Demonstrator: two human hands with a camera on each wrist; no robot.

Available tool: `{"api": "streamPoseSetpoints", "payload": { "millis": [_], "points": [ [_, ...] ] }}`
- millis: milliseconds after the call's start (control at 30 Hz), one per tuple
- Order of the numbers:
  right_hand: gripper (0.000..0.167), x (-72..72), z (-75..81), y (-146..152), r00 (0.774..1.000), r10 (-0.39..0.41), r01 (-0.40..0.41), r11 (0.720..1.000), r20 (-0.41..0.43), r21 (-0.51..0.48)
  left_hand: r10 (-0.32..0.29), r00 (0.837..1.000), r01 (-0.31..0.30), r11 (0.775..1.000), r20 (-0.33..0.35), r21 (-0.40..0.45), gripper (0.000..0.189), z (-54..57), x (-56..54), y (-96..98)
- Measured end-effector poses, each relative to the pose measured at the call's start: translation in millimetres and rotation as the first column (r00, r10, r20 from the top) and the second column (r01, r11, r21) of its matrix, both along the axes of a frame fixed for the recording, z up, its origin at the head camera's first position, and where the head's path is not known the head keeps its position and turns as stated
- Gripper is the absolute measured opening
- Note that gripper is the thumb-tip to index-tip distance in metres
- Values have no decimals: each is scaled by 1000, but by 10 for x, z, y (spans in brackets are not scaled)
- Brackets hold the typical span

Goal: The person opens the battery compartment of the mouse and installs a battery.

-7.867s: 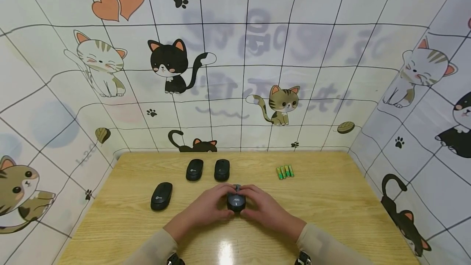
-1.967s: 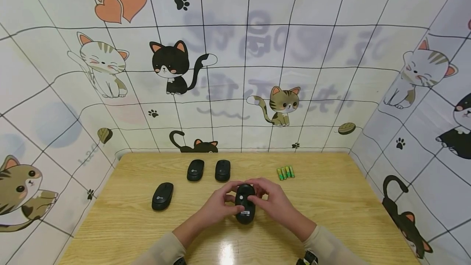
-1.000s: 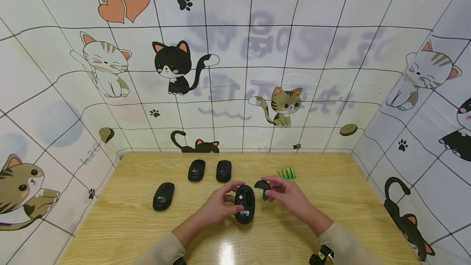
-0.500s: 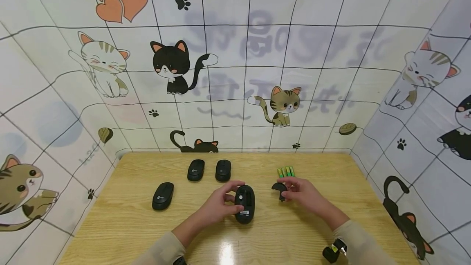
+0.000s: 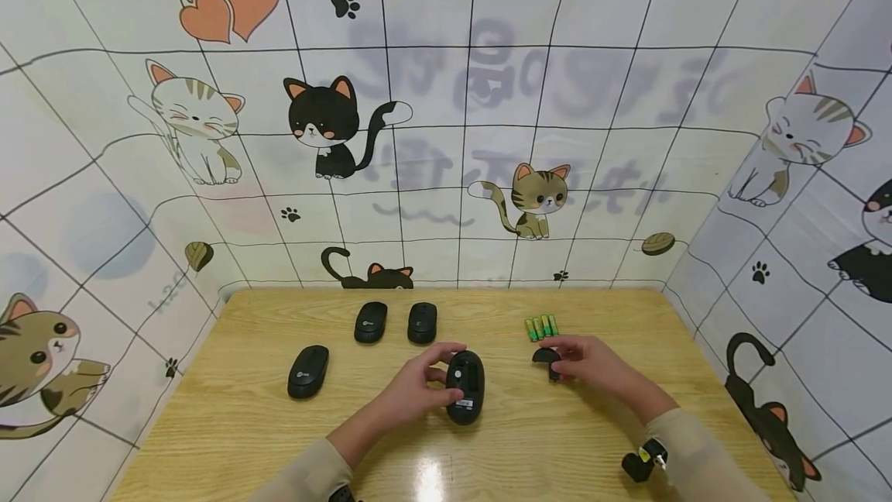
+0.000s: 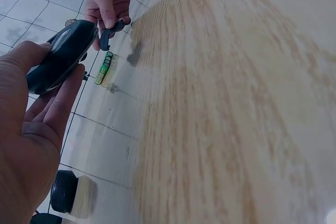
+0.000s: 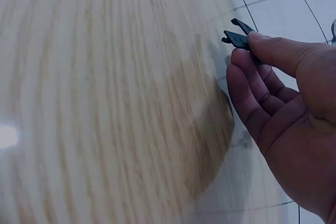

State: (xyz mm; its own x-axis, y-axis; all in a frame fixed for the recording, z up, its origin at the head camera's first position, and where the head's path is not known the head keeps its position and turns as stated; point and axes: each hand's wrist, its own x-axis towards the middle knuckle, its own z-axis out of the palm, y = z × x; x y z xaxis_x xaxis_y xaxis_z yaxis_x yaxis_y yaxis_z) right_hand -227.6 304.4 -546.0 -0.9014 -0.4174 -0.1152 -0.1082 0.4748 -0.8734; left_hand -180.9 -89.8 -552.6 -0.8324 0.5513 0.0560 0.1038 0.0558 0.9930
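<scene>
Black mouse point(image 5: 470, 387) is held underside up at the fingertips of the left hand point(image 5: 415, 391), by its left edge; the thumb is laid over the underside and the other fingers are bent round the edge and beneath. It appears to be lifted off the table point(image 5: 279, 448). Small black cover point(image 5: 543, 355) is pinched between the thumb and fingers of the right hand point(image 5: 592, 364), well to the right of the left hand; that grip is nearly closed, at one edge of the cover only.

Possible trouble: the mouse could be tipped or dropped, since it is gripped on one side only. The cover could slip from so small a pinch, or its thin tongue could be bent if pressed hard. The batteries point(image 5: 541, 328) could be knocked and rolled, as they lie loose just beyond the right fingertips.

Containers: battery slot point(image 5: 475, 372) in the mouse is uncovered and looks dark; no green battery is seen in it, but it is too small to be sure. Four green batteries are laid side by side outside it.

Farther out, one mouse point(image 5: 308, 372) is placed left of the left hand, and two more, a left one point(image 5: 371, 322) and a right one point(image 5: 422, 323), are placed beyond it, all top side up; their slots are hidden.
</scene>
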Motion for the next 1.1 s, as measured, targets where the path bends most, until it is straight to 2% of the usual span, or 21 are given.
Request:
{"api": "streamPoseSetpoints", "payload": {
  "millis": [200, 433, 733, 1100],
  "points": [
    [43, -24, 7, 145, 1000, -20, 21, 999, -13, 48, 1, 1000, -1, 1000, 3, 1, 72, -5, -10, -8],
    [40, -62, 18, 238, 999, 18, -14, 994, -38, 106, 2, 1000, -2, 1000, -7, -6, 72, -5, -8, -16],
    [35, -50, 19, 224, 999, -24, 28, 989, -29, 147, 8, 1000, -8, 1000, -1, -9, 72, -11, 0, -29],
    [31, -15, 92, 193, 996, 1, 18, 979, -92, 202, 12, 1000, -12, 1000, -1, -11, 72, -11, -7, -22]
  ]
}}
